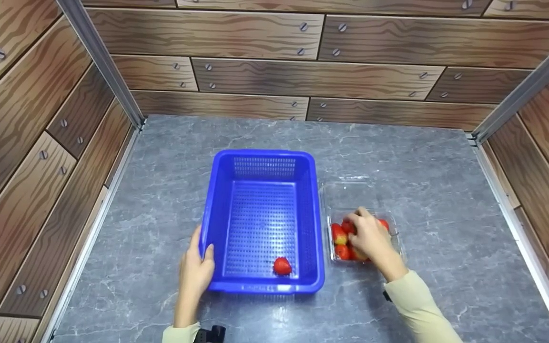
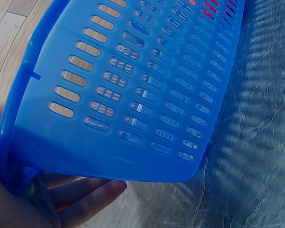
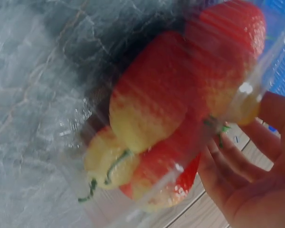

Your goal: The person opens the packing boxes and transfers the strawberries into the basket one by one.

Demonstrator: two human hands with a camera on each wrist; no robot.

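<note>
With its thumb over the left rim and fingers outside, my left hand (image 1: 197, 269) grips a blue plastic basket (image 1: 319, 228). The left wrist view shows those fingers curling under the rim of the slotted basket (image 2: 147, 156). One red strawberry (image 1: 282, 266) lies on the basket floor, near the front. My right hand (image 1: 370, 236) reaches down into a clear plastic box (image 1: 401, 248) of strawberries (image 1: 339, 234). From the right wrist, red and yellow strawberries (image 3: 152, 90) with green stems show through the box wall, fingertips behind them; I cannot tell if one is pinched.
The box's clear lid (image 1: 350, 193) lies folded back behind it. Grey marbled tabletop (image 1: 160, 181) carries both containers, standing side by side. Wood-patterned walls (image 1: 255, 76) enclose the back and both sides.
</note>
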